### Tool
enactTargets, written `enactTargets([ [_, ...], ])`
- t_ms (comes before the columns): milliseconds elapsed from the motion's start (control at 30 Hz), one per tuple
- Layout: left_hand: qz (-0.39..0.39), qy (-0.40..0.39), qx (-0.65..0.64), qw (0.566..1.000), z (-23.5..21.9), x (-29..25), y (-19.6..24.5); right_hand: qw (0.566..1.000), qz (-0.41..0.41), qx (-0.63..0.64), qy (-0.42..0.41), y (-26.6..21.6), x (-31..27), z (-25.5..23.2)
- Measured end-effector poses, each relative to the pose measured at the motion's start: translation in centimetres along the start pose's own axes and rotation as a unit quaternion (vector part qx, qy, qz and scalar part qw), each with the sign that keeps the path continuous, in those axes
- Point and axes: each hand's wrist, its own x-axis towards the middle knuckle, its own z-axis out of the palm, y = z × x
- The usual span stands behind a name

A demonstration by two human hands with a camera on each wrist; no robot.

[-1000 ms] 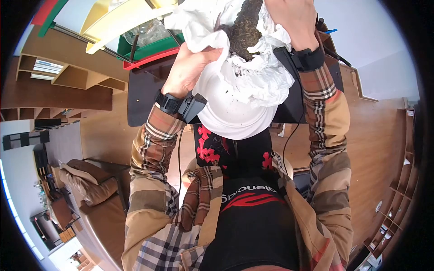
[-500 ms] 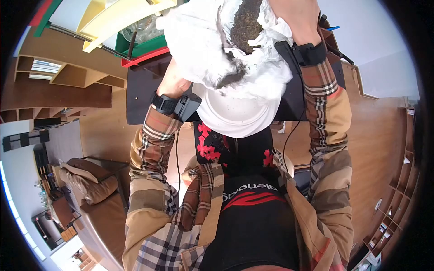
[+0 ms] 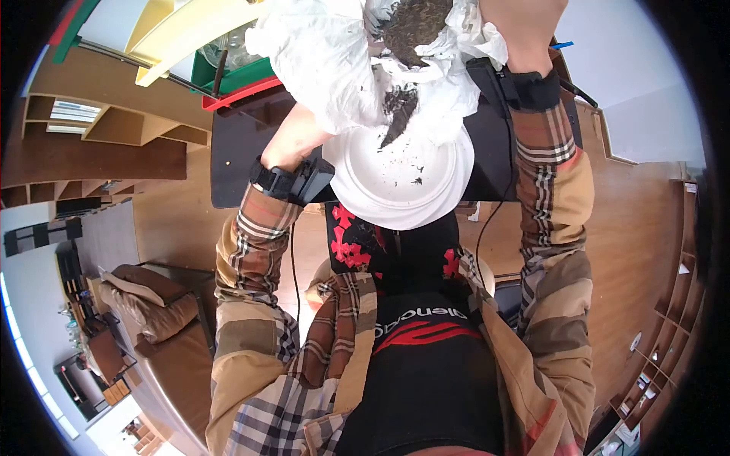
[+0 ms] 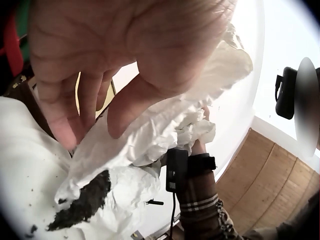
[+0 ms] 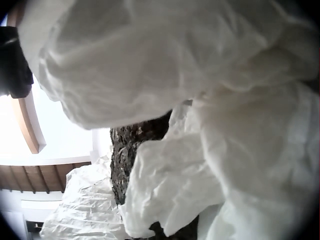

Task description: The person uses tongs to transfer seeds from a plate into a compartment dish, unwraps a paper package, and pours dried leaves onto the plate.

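Observation:
My left hand (image 4: 130, 45) pinches the edge of a crumpled white paper wrapper (image 3: 319, 61) between thumb and fingers. At the upper right of the head view, my right hand (image 3: 525, 30) grips the other side of the wrapper, its fingertips out of frame. Inside the paper lies a dark cake of pressed tea leaves (image 3: 417, 30); its rough edge also shows between paper folds in the right wrist view. A tongue of loose tea leaves (image 3: 399, 114) spills off the tilted paper over a white round dish (image 3: 426, 215), where scattered crumbs lie.
The dish stands on a dark table (image 3: 243, 167), close to its front edge. At the back left is a rack with yellow, green and red bins (image 3: 239, 95). A cable (image 3: 487, 228) hangs from the right wrist. Shelves (image 3: 669, 304) line the right side.
Both hands have shifted up and outward, spreading the paper. The left side is lifted and tilted, and loose leaves have slid toward the dish, with some dropping into it.

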Motion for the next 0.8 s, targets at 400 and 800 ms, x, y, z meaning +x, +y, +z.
enactTargets([
  [400,0.063,-0.009,-0.024,0.998,-3.1,-1.1,-6.6,0.999,-0.028,0.028,0.037,-1.6,-0.8,-0.1],
  [800,0.219,0.060,0.249,0.942,0.4,3.0,-3.6,0.998,-0.001,-0.056,0.026,-0.6,-1.9,1.1],
])
